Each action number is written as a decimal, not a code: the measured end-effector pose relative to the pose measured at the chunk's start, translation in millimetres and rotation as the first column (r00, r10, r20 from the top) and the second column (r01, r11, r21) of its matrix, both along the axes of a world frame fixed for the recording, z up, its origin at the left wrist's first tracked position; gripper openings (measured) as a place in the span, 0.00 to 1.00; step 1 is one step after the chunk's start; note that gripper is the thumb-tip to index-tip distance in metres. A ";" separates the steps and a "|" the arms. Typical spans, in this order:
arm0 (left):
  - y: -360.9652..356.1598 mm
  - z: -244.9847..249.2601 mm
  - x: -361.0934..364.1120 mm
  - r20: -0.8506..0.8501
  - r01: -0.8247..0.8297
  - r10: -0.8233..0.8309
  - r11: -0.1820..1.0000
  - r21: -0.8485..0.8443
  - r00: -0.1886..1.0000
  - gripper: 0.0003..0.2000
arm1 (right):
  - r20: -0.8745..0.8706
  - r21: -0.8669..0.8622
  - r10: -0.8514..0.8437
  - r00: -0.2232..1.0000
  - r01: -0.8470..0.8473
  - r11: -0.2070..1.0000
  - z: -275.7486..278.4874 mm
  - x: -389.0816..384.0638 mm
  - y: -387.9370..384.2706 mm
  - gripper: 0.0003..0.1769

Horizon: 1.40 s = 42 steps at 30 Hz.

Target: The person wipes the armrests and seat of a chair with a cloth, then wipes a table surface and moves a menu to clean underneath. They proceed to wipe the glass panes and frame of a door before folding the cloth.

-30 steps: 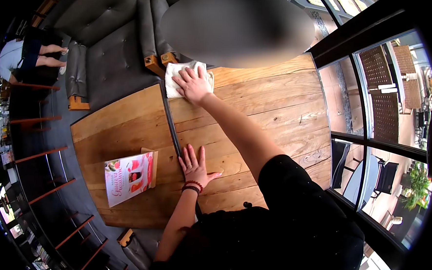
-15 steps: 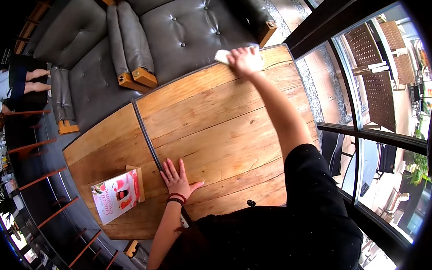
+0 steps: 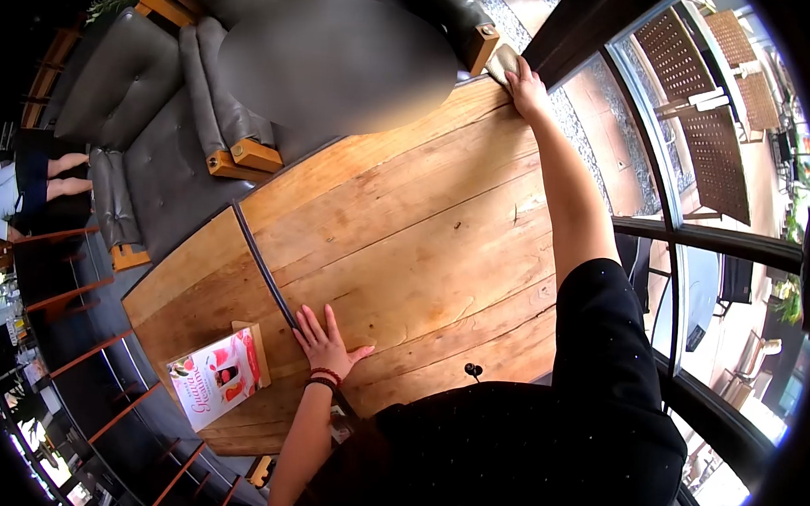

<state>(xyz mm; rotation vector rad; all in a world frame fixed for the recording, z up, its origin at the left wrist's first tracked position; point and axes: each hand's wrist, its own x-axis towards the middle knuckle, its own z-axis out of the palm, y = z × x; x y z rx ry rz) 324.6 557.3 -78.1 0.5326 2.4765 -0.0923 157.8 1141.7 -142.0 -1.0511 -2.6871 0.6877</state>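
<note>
My right hand [image 3: 529, 92] reaches to the far right corner of the wooden table [image 3: 406, 226]. Its fingers press on a folded, pale beige cloth [image 3: 503, 64], which lies at the table's edge. Nearer to me, my left hand [image 3: 325, 343] rests flat on the tabletop with its fingers spread, beside the dark strip [image 3: 265, 266] that crosses the wood. It holds nothing. To its left, a printed menu card [image 3: 215, 380] with pink drink pictures leans on a small wooden stand [image 3: 258, 351].
Dark grey padded armchairs [image 3: 158, 153] with wooden arm ends stand along the table's far side; part of one is blurred. Window frames [image 3: 725, 256] rise at the right, with woven chairs [image 3: 717, 159] beyond. A person [image 3: 24, 187] is at the far left.
My right hand has moved the cloth along the far edge to the right corner. My left hand stays flat on the table. The view has shifted slightly.
</note>
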 end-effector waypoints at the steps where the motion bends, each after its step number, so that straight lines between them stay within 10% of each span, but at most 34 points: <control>1: 0.2 -0.2 0.1 -0.010 0.006 -0.006 1.000 0.001 1.000 0.62 | -0.062 -0.071 -0.057 0.996 0.053 0.996 -3.8 7.5 3.4 0.29; 24: 4.0 -5.6 0.6 -0.013 -0.046 0.045 0.997 -0.055 0.999 0.63 | 0.231 0.278 -0.559 0.796 0.497 0.822 11.2 492.8 -127.5 0.24; 27: -0.6 -12.2 -0.1 -0.036 -0.031 0.029 0.998 -0.056 0.999 0.63 | -0.115 0.303 -0.451 0.885 0.463 0.833 -16.2 519.5 -150.1 0.26; 31: -0.5 -6.0 -0.7 -0.015 0.004 -0.005 0.998 -0.066 1.000 0.62 | 0.044 0.459 -0.499 0.865 0.426 0.780 5.2 478.0 -230.3 0.27; 42: -67.2 -14.3 35.3 -0.122 0.286 -0.269 0.946 0.151 0.955 0.39 | -0.072 0.055 0.428 0.901 -0.425 0.904 36.2 352.1 -544.7 0.28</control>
